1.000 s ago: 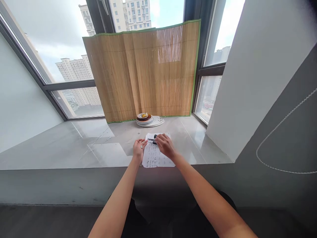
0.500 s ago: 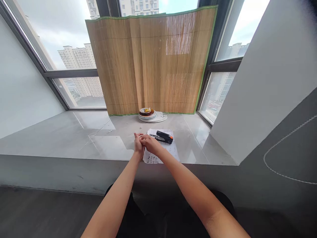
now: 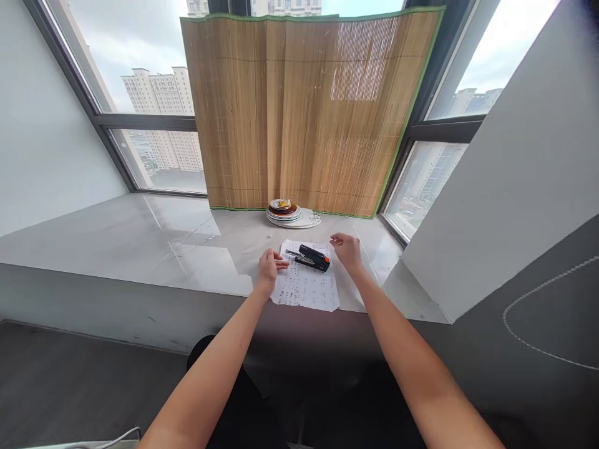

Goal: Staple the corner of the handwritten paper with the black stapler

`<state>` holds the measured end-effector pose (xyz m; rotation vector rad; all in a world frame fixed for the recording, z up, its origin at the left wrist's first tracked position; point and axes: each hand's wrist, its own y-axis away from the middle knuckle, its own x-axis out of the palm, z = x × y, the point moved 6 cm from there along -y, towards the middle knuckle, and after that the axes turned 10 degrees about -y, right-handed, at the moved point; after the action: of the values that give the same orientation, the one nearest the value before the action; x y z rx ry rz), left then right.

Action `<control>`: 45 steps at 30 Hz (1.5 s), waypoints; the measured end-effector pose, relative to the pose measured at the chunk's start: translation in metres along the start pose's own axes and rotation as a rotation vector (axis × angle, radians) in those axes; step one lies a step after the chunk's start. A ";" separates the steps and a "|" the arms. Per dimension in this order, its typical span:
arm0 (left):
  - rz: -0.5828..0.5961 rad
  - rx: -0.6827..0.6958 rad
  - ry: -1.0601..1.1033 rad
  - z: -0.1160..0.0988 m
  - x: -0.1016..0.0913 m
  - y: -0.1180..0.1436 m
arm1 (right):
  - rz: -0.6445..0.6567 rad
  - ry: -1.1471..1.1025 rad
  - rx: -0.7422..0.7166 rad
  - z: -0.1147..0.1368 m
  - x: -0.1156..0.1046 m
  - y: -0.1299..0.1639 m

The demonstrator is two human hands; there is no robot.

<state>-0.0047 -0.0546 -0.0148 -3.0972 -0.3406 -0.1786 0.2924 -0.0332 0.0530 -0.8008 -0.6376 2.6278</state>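
Note:
A printed sheet of paper [image 3: 306, 288] lies on the grey stone window ledge [image 3: 140, 243]. On its far end rests a black stapler [image 3: 312, 257] with an orange tip, swung open. My left hand [image 3: 269, 267] sits at the paper's left edge, fingers loosely curled, touching the sheet; whether it holds anything small is unclear. To the right of the stapler hovers my right hand [image 3: 347, 249], fingers apart, holding nothing.
A stack of plates [image 3: 291, 214] stands at the back of the ledge, against a bamboo mat [image 3: 299, 112] leaning on the window. A white wall block [image 3: 491, 187] bounds the ledge on the right. A white cable [image 3: 116, 436] shows at the bottom left.
My right hand left the stapler, met the left hand over the paper's left edge, then swung out to the right of the stapler. The camera view shifted down and left.

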 end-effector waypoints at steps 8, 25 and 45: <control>0.032 0.038 -0.161 0.000 -0.001 0.001 | 0.074 0.210 0.272 -0.088 0.015 -0.038; 0.049 0.127 -0.733 -0.014 0.000 -0.018 | 0.097 0.086 0.239 -0.095 -0.005 -0.021; 0.060 0.372 -1.139 -0.022 -0.012 -0.173 | 0.425 0.169 0.107 -0.072 0.038 -0.033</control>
<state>-0.0563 0.1111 0.0072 -2.4794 -0.2260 1.4689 0.3098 0.0344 -0.0006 -1.2231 -0.3022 2.8876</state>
